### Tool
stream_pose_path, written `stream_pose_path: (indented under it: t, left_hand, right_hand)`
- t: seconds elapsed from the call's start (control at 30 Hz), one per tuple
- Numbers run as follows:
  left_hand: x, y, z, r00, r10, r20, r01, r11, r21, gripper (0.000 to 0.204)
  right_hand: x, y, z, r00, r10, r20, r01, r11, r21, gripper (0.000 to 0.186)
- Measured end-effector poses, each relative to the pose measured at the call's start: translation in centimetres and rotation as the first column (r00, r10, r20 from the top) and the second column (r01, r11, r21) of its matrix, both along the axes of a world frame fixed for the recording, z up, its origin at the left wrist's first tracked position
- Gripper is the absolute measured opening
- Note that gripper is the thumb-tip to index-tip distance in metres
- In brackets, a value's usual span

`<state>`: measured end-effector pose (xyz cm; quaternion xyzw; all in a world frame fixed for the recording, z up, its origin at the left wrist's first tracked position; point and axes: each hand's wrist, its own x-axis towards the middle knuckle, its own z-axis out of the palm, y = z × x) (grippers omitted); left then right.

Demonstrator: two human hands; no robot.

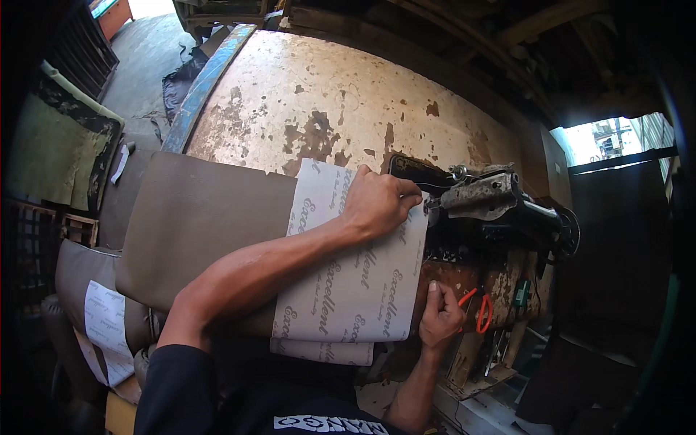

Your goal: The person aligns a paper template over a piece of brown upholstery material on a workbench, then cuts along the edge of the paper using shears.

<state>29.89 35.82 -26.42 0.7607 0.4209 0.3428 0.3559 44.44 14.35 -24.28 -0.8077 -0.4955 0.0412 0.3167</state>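
Pale sheet: here it is, the broad off-white sheet with repeating grey script print [362, 290], lying mid-scene, its far right edge right up at the sewing machine; the left forearm cuts across it and hides a good stretch.
Lower strip: a matching printed strip [319, 352] peeks out on the near side, most of it covered.
Left hand: the left hand [380, 201] is on the sheet's far right part, fingers curled and bunched, tips close to the machine's needle end; whether they pinch the edge or just press, I can't tell.
Right hand: the right hand [442, 317] is just right of the sheet, curled in, thumb up; what it holds, if anything, is hidden.
Sewing machine: a black metal sewing machine with a worn grey end [500, 194] reaches in from the right; the needle point is hard to make out.
Brown panel: to the left, a smooth grey-brown panel [206, 217], its near side lost behind the arm.
Orange loops: beside the right hand, bright orange loop handles [484, 315], perhaps scissors, blades unseen.
Table: beyond everything, a flaking cream-and-brown wooden tabletop [290, 87] with a blue-painted left edge.
Right edge: deep shadow swallows detail.
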Motion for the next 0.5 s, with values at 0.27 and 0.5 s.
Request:
stream_pose_path:
  t: [0.27,0.5]
  left_hand:
    - [-0.29,0.16,0.0,0.993,0.037,0.113,-0.033,0.999,-0.034,0.016]
    - [-0.5,0.24,0.04,0.995,0.03,0.099,-0.028,0.999,-0.025,0.015]
  right_hand:
    - [-0.11,0.24,-0.34,1.0,-0.003,0.021,0.002,1.0,0.021,0.019]
    - [-0.26,0.41,-0.48,1.0,-0.005,0.03,0.003,0.999,0.048,0.019]
